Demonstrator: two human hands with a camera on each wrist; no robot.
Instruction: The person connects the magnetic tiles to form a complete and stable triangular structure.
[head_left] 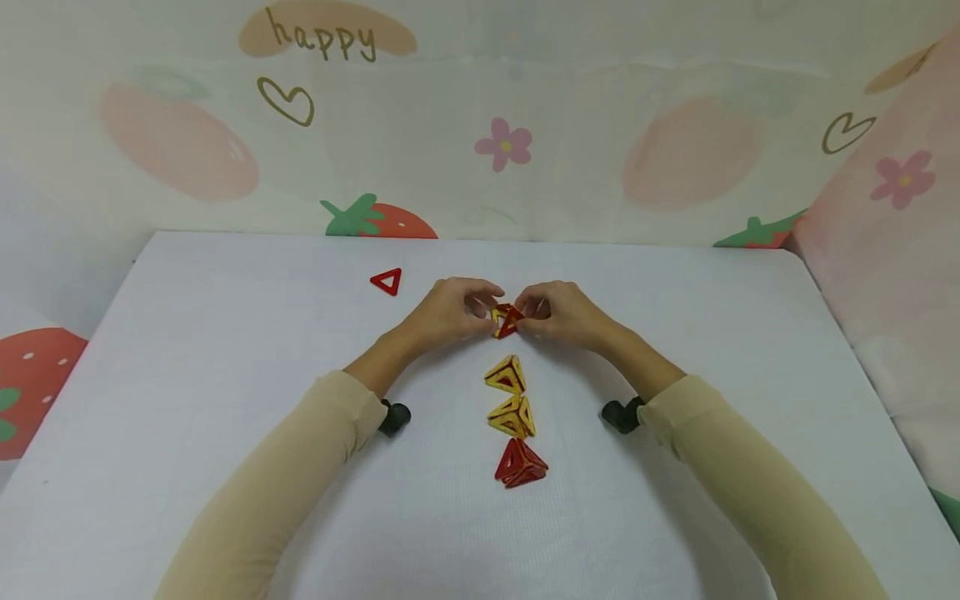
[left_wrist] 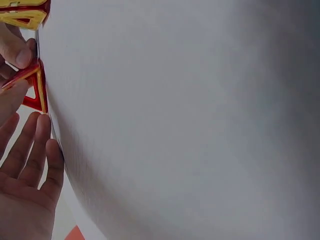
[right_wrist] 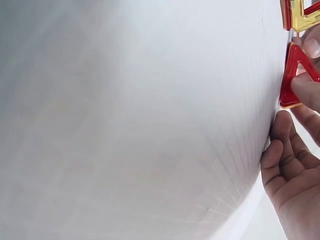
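Observation:
Both hands meet at the far middle of the table around a small pyramid of red and yellow triangular magnetic tiles (head_left: pixel 507 319). My left hand (head_left: pixel 457 307) holds its left side between thumb and fingers. From the right, my right hand (head_left: pixel 562 312) pinches a red tile (right_wrist: pixel 288 90), its thumb on the tile's face and the lower fingers loosely bent. The left wrist view shows the left thumb on the red tile (left_wrist: pixel 34 102), the other fingers stretched out below. Nearer lie two yellow pyramids (head_left: pixel 506 375) (head_left: pixel 512 416) and a red pyramid (head_left: pixel 521 463), in a line.
A single red triangular tile (head_left: pixel 386 282) lies flat to the left of the hands, near the back edge. The white table (head_left: pixel 225 350) ends at a printed cloth backdrop (head_left: pixel 570 100). Dark wrist cameras (head_left: pixel 395 418) sit under both sleeves.

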